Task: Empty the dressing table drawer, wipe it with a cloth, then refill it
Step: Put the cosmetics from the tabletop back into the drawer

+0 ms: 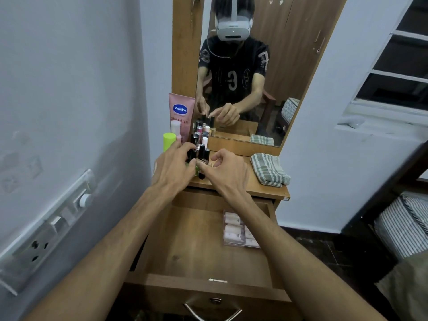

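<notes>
Both hands reach over the open drawer (196, 239) to the cluster of small bottles (201, 152) on the table (266, 191). The left hand (172, 167) curls its fingers round some bottles; the right hand (223, 169) pinches one beside it. A folded cloth (268, 169) lies right of the hands. A clear box (238, 230) sits in the drawer beneath the right forearm.
</notes>
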Available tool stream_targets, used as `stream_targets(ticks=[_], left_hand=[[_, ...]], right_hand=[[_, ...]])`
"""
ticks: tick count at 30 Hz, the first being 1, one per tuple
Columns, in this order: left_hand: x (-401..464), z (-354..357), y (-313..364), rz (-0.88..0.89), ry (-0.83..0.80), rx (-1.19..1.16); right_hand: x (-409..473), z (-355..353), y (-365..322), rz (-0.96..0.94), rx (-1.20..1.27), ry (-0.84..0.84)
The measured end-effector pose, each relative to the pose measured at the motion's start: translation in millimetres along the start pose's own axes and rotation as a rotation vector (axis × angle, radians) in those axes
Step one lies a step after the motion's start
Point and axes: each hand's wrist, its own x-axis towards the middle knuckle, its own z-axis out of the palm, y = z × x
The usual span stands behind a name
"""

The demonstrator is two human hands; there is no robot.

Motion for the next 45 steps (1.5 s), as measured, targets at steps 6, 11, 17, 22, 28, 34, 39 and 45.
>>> stream_targets(ticks=[6, 11, 17, 22, 28, 34, 39, 45], left_hand=[[-2.2, -2.6, 3.9, -0.001, 0.053, -0.032], [-8.6, -5.4, 1.2, -0.008, 0.092, -0.056], [-18.2, -8.8, 1.6, -0.014, 0.112, -0.087], [-24.4, -15.4, 0.4, -0.023, 0.133, -0.13], [-55.9, -16.1, -6.8, -0.037, 0.134, -0.282], [-92.4, 4.8, -22.7, -0.136, -0.095, -0.164], [-100.6, 13.2, -34.7, -0.127, -0.212, -0.03], [-103.2, 11.9, -39.0, -0.151, -0.16, 0.009]], right_hand=[[-6.6, 2.3, 5.9, 0.066, 0.065, -0.024], [-8.7, 1.5, 7.7, 0.09, 0.121, -0.02], [-14.1, 4.0, 2.9, 0.107, 0.134, -0.051], [-21.4, 3.8, 4.5, 0.063, 0.155, -0.03], [-39.7, -6.2, 25.0, 0.009, 0.133, -0.183], [-63.9, 11.7, 40.0, 0.068, 0.016, -0.449], [-73.1, 38.1, 37.8, 0.098, -0.028, -0.509], [-71.7, 58.2, 19.9, 0.076, 0.018, -0.54]])
